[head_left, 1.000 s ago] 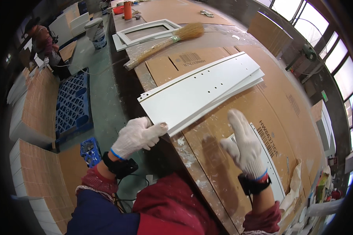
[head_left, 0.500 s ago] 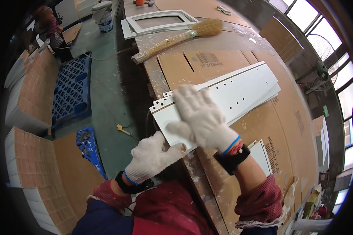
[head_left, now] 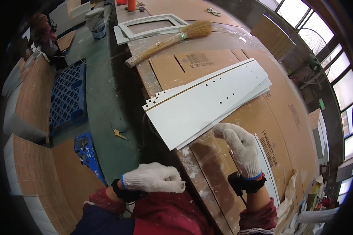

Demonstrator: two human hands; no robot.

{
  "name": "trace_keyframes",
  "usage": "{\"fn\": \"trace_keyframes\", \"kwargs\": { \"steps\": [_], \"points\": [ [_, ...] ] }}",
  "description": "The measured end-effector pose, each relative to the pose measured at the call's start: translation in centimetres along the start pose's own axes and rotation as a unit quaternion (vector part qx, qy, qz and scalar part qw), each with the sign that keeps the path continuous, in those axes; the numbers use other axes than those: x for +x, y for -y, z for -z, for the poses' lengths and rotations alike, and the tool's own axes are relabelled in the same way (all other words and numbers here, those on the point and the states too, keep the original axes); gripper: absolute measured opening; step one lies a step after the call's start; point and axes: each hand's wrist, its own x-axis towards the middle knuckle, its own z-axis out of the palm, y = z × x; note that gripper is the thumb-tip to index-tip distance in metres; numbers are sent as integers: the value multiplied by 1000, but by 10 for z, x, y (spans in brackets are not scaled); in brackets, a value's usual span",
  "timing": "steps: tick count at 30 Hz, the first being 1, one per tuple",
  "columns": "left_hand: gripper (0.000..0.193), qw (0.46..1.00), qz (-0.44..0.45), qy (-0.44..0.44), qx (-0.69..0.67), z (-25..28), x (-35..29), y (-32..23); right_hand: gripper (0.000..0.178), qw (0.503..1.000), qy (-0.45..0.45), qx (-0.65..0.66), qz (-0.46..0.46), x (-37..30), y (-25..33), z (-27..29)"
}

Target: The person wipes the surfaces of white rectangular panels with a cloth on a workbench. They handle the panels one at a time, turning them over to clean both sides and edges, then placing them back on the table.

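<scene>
A stack of long white drilled panels (head_left: pixel 196 105) lies slanted across the cardboard, its top panel marked by a dark groove along the far edge and several holes. My left hand (head_left: pixel 153 178), in a white knit glove, hangs off the table's near-left edge, apart from the panels. Its fingers are curled together with the thumb beside them, and no object shows in them. At the stack's near side, my right hand (head_left: pixel 241 149), also gloved, hovers with loosely bent fingers and nothing visible in its grasp. Partly behind it lies another white drilled panel (head_left: pixel 267 172).
Beyond the stack lie a straw brush (head_left: pixel 157 49) and white frames (head_left: pixel 123 29). Flattened cardboard (head_left: pixel 223 168) covers the worktable. On the floor at left are stacked panels (head_left: pixel 31 98), a blue pallet (head_left: pixel 68 94) and a bucket (head_left: pixel 96 23). A person (head_left: pixel 43 33) is at far left.
My right hand has lifted off the top panel and moved right, toward the other panel. My left hand has let go of the stack's near corner and drawn back toward me.
</scene>
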Motion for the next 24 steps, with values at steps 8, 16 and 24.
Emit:
{"fn": "trace_keyframes", "kwargs": {
  "steps": [8,16,24],
  "points": [
    [42,961,-202,-80,-173,-38,64,-27,47,931,-199,-284,-109,-124,-71,75],
    [68,928,-252,-239,133,-60,162,-88,53,713,-264,-553,-340,-312,-125,171],
    [52,944,-209,-204,153,-74,185,-125,47,681,-333,-438,-483,-409,-154,194]
  ]
}}
